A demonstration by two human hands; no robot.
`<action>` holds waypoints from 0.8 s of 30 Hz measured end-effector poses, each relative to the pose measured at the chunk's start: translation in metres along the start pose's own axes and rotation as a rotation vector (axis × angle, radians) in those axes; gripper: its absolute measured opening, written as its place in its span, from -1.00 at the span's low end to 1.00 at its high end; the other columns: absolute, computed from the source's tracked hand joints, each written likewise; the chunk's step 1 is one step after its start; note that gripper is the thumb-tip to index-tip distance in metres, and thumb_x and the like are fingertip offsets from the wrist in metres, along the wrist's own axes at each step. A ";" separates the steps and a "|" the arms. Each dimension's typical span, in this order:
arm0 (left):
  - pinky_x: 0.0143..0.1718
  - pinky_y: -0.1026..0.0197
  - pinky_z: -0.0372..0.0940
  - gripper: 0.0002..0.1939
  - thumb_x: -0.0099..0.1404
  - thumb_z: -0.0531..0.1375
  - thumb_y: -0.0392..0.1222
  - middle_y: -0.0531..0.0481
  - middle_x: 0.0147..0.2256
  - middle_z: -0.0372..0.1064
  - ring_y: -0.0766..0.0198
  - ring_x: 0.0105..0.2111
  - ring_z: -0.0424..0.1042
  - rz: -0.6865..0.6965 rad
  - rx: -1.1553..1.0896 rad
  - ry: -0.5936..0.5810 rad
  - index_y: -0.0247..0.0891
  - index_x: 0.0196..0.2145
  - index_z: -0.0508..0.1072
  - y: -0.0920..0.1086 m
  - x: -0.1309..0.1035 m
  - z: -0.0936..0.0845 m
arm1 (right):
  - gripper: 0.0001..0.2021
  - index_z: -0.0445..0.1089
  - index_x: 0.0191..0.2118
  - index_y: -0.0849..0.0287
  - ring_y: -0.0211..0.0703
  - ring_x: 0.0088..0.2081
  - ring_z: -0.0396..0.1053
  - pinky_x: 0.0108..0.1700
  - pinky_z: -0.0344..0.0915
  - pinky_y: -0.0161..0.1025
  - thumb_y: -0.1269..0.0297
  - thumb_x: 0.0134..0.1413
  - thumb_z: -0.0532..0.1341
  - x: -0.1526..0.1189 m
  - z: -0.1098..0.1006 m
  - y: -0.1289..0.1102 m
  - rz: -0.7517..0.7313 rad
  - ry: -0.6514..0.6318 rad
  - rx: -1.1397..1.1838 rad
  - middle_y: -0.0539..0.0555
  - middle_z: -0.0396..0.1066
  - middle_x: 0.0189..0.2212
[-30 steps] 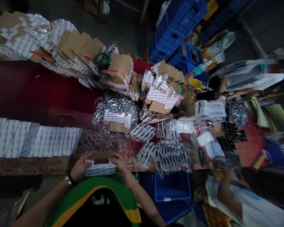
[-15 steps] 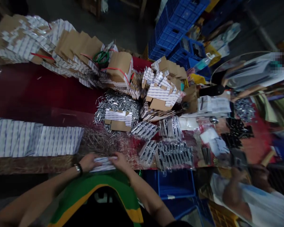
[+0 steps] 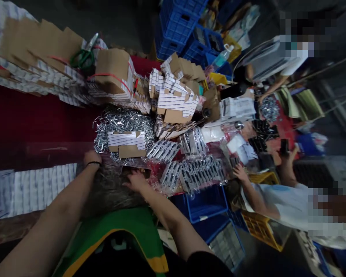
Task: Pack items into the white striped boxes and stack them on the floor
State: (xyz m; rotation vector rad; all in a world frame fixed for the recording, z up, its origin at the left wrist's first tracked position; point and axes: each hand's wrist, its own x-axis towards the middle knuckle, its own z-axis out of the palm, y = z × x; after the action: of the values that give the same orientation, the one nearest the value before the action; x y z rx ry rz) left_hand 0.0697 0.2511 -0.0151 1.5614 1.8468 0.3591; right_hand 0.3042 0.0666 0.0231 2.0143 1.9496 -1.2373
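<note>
My left hand (image 3: 92, 157) is at the near edge of a heap of small metal pins (image 3: 127, 119); its fingers are blurred and partly hidden. On the worn table surface, my right hand (image 3: 137, 180) rests with fingers spread, touching the near side of a small dark open box (image 3: 144, 171). A flat striped cardboard piece (image 3: 132, 152) lies on the pins between and beyond my hands. Bagged metal parts (image 3: 203, 171) lie right of my right hand. A row of striped white boxes (image 3: 43, 188) stands to the left.
Cardboard stacks (image 3: 112, 69) and green-handled scissors (image 3: 85, 55) line the far side. Blue crates (image 3: 175, 27) stand behind. One person (image 3: 265, 196) works at the right near side, another person (image 3: 291, 65) at the far right. A blue bin (image 3: 206, 206) sits below the table edge.
My hands have moved forward and apart, and the striped piece between them is gone from them. A dark open box now shows by my right hand. The view has shifted.
</note>
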 end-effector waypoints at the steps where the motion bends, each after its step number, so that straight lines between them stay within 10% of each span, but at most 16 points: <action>1: 0.09 -0.34 0.38 -0.79 0.22 0.25 -0.08 -0.38 -0.31 0.50 -0.34 0.04 0.51 -0.033 0.025 0.000 -0.24 -0.43 0.36 -0.004 0.004 -0.001 | -0.74 0.64 -0.08 0.10 0.09 0.06 0.52 0.14 0.41 -0.09 0.04 0.37 0.32 -0.008 -0.006 0.013 -0.017 0.069 0.050 0.18 0.60 0.01; 6: 0.17 -0.17 0.35 -0.83 0.30 0.21 -0.13 -0.18 -0.32 0.48 -0.10 0.00 0.51 -0.115 0.037 0.148 -0.29 -0.36 0.44 -0.024 -0.033 0.009 | -0.54 0.53 0.19 0.28 0.14 0.11 0.47 0.19 0.37 0.00 0.10 0.54 0.02 -0.009 -0.085 0.089 0.446 0.672 0.167 0.35 0.53 0.07; 10: 0.33 -0.21 0.25 -0.78 0.32 0.28 -0.05 -0.20 -0.04 0.51 -0.08 0.13 0.43 0.093 0.005 0.230 -0.28 -0.27 0.57 -0.015 -0.097 0.040 | -0.31 0.24 0.48 0.32 0.44 0.43 0.13 0.39 0.13 0.35 -0.01 0.43 0.17 0.044 -0.120 0.096 0.540 0.618 0.050 0.53 0.11 0.47; 17: 0.43 -0.28 0.19 -0.66 0.21 0.43 -0.09 -0.30 0.29 0.35 -0.26 0.37 0.25 0.610 0.119 -0.306 -0.23 -0.07 0.62 0.010 -0.119 0.096 | -0.17 0.07 0.58 0.24 0.43 0.56 -0.17 0.48 -0.10 0.34 0.09 0.31 0.30 0.063 -0.088 0.064 0.546 0.475 -0.129 0.45 -0.17 0.60; 24: 0.31 -0.20 0.37 -0.52 0.18 0.41 -0.10 -0.37 0.21 0.39 -0.20 0.25 0.42 0.624 0.074 -0.358 -0.26 0.02 0.45 -0.078 -0.136 0.069 | -0.37 0.13 0.56 -0.06 0.25 0.34 0.30 0.22 0.39 0.10 0.26 0.46 0.14 0.019 -0.031 0.060 0.314 0.211 -0.259 0.36 0.16 0.48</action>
State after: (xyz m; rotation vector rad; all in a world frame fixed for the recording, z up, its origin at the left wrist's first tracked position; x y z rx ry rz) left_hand 0.0620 0.0890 -0.0691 2.0808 1.0885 0.2612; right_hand 0.3687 0.0881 0.0052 2.2696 1.6755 -0.6923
